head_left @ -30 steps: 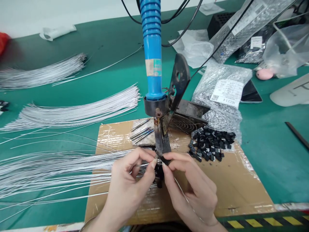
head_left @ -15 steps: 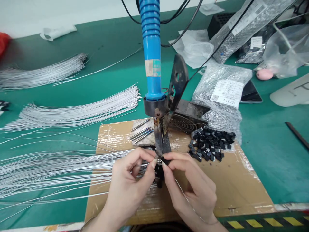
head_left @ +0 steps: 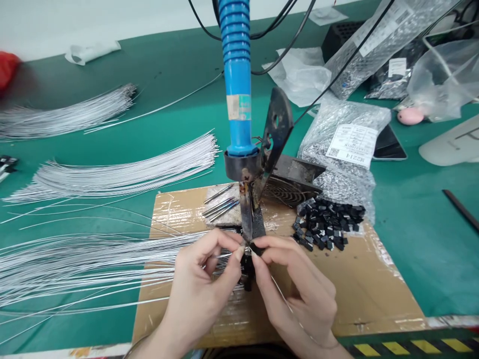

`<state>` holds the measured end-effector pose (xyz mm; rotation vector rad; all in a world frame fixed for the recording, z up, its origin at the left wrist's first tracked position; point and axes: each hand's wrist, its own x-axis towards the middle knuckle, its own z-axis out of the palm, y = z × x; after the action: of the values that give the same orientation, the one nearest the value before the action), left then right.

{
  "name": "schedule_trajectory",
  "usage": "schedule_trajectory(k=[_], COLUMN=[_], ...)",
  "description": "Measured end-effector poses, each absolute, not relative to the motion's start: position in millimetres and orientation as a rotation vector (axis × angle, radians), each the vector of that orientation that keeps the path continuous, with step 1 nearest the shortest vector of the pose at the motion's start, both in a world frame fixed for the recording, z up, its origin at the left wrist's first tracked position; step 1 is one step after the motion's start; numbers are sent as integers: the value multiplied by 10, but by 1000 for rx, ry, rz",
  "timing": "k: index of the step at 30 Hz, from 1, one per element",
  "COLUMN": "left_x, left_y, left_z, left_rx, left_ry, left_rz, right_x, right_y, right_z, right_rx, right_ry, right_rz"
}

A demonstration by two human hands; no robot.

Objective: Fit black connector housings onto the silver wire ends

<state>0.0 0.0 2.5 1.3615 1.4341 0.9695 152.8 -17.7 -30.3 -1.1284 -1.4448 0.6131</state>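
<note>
My left hand [head_left: 200,284] pinches a thin silver wire [head_left: 224,255] between thumb and fingers. My right hand [head_left: 299,289] pinches a small black part [head_left: 256,248] at its fingertips. Both meet right under the tip [head_left: 246,219] of a blue-handled soldering iron [head_left: 236,75] that stands upright in a dark metal stand [head_left: 279,129]. A thin strand, perhaps solder, runs down through my right palm. More small black parts [head_left: 247,271] lie below my fingertips on a taped cardboard sheet [head_left: 359,284].
Fans of silver wires [head_left: 75,259] spread across the green table [head_left: 419,239] at the left, with further bundles [head_left: 123,172] behind. A pile of black parts [head_left: 327,222] sits right of the iron. Labelled plastic bags [head_left: 344,144], a phone and cables lie at the back right.
Nothing has visibly changed apart from a slight shift of the camera; both hands stay pinched under the iron's tip.
</note>
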Motion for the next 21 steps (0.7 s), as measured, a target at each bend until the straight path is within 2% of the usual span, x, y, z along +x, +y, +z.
schedule_trajectory(k=[21], left_x=[-19], left_y=[4], left_z=[-35], left_rx=[1353], left_ry=[1447], left_rz=[937], right_x=[1587], right_y=[-223], right_z=[-373], right_rx=[-1171], right_ry=[-1433], right_rz=[713])
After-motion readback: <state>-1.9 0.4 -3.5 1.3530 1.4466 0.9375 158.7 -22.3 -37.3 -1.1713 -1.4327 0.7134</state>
